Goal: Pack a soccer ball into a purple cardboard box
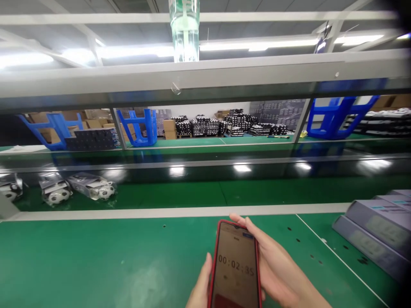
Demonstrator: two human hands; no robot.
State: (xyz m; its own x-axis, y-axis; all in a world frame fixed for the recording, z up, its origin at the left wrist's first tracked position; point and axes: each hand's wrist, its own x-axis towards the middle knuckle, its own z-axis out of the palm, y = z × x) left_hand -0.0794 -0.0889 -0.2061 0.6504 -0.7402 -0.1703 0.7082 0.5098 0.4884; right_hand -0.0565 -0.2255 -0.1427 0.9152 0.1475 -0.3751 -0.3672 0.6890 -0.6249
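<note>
A smartphone (236,261) with a red edge is held upright above the green table, its screen showing a timer at about 00:02:35. My right hand (276,261) wraps round its right side, with fingertips at the top edge and near the lower right. On the phone's left edge rests the thumb of my left hand (201,284); the rest of that hand is cut off by the frame or hidden behind the phone.
Grey boxes (382,226) are stacked at the right. Bagged items with small footballs (59,195) lie on the dark green belt at the left. A shelf bar (244,77) crosses overhead, bearing a clear bottle (185,32). Upturned blue stools (139,128) stand beyond.
</note>
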